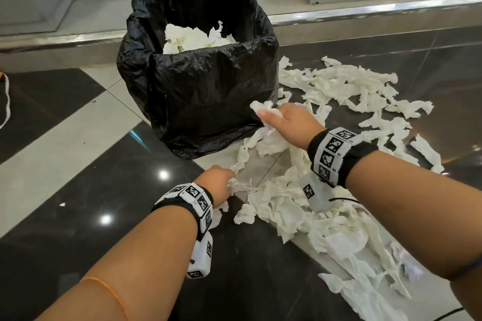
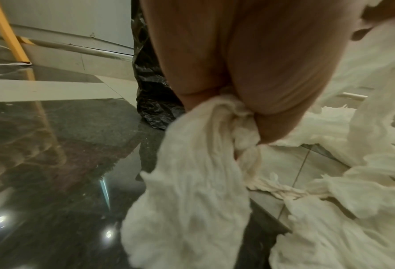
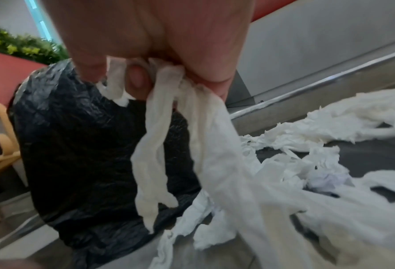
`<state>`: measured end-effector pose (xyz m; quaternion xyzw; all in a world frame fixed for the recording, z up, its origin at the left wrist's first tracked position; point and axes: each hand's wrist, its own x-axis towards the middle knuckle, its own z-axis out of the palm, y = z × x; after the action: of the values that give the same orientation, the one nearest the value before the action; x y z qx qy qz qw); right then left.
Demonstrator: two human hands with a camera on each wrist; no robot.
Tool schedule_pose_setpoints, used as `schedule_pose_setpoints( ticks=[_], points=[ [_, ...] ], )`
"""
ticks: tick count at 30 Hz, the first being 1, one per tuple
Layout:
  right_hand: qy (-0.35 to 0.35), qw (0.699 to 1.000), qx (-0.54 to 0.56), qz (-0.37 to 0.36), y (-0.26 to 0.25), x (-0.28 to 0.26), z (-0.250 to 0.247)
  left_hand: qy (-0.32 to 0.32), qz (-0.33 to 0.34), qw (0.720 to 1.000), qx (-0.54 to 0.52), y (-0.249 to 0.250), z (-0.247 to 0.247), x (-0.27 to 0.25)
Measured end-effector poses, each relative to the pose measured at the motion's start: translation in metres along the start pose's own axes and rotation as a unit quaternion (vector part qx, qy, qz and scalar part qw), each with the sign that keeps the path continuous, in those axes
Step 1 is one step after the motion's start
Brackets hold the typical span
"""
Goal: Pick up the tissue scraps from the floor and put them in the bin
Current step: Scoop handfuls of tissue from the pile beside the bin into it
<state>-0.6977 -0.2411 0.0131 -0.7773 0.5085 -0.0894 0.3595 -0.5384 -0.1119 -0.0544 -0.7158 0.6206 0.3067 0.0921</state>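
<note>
Both hands closed on tissue scraps [image 1: 326,206] beside the bin [image 1: 198,101]: left hand [image 1: 217,184] low, right hand [image 1: 289,122] higher. Better to bunch the trailing strips first, then lift clear over the rim and release inside.

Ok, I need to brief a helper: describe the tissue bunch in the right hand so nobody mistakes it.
Find the black-lined bin. At its lower right corner the right hand grips a tissue bunch. Unlike the floor scraps, it is lifted, with strips trailing down.
</note>
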Motion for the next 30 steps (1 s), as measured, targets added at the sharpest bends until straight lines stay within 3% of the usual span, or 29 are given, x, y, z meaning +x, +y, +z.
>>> schedule_pose_setpoints(
  ticks=[3, 8, 11, 13, 16, 18, 19, 23, 27, 30],
  points=[
    [0.023, 0.997, 0.074, 0.011, -0.006, -0.002, 0.0, 0.02, 0.01, 1.0, -0.006, -0.001, -0.001, -0.004],
    [-0.035, 0.998, 0.054, -0.015, -0.004, -0.002, 0.023, 0.049, 0.006, 0.998, -0.049, -0.002, -0.001, -0.011],
    [-0.12, 0.988, -0.063, -0.076, 0.001, -0.007, 0.051, 0.049, -0.005, 0.996, -0.07, -0.002, -0.002, -0.015],
    [-0.208, 0.951, -0.198, -0.11, 0.004, -0.02, 0.072, 0.036, -0.014, 0.996, -0.081, -0.004, -0.001, -0.016],
    [-0.331, 0.861, -0.365, -0.127, 0.01, -0.043, 0.1, -0.014, -0.012, 0.999, -0.043, -0.009, 0.001, -0.018],
    [-0.361, 0.816, -0.426, -0.147, 0.014, -0.055, 0.116, -0.041, -0.02, 0.999, -0.005, -0.013, 0.001, -0.02],
    [-0.357, 0.813, -0.43, -0.161, 0.015, -0.059, 0.12, -0.046, -0.023, 0.999, 0.013, -0.015, 0.0, -0.021],
    [-0.326, 0.834, -0.416, -0.158, 0.012, -0.052, 0.112, -0.033, -0.008, 0.997, 0.063, -0.019, 0.001, -0.019],
    [-0.226, 0.918, -0.309, -0.105, 0.002, -0.028, 0.079, -0.022, 0.012, 0.998, 0.055, -0.018, 0.0, -0.016],
    [-0.17, 0.947, -0.26, -0.08, -0.003, -0.013, 0.054, -0.004, 0.017, 1.0, 0.015, -0.016, 0.0, -0.016]
  ],
)
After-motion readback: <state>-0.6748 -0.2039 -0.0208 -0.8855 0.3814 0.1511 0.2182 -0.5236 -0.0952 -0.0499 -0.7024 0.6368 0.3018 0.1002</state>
